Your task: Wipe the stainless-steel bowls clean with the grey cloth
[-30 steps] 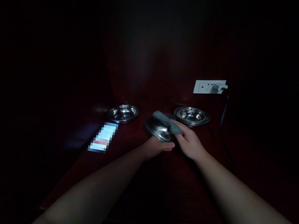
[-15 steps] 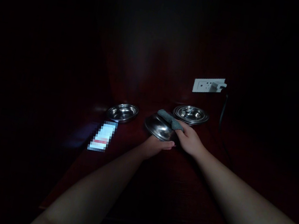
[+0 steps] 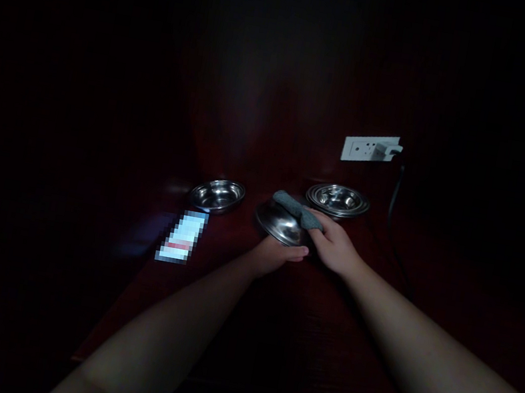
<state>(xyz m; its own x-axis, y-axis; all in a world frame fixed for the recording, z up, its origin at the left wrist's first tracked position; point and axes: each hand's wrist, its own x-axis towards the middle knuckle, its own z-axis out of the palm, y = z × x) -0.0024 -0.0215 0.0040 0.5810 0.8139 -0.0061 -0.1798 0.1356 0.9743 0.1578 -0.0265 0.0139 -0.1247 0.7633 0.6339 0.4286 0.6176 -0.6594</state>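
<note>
Bowl (image 3: 282,226): shiny metal, round, flared rim, tilted with its rounded outside showing. Held in the left hand (image 3: 275,256) over the worktop (image 3: 279,335); can't tell if it touches the surface. Cloth (image 3: 291,206): grey-green, bunched into a long fold, lying across the far upper side of the bowl, touching it. Its near end is gripped in the right hand (image 3: 335,244). Bowl interior hidden.

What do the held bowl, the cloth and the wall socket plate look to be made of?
Held bowl: polished metal, probably stainless steel; silvery with bright highlights.
Cloth: matte grey fabric, softly bunched; fibre unclear.
Socket plate: probably smooth white plastic, judging by its even, pale surface.
</note>
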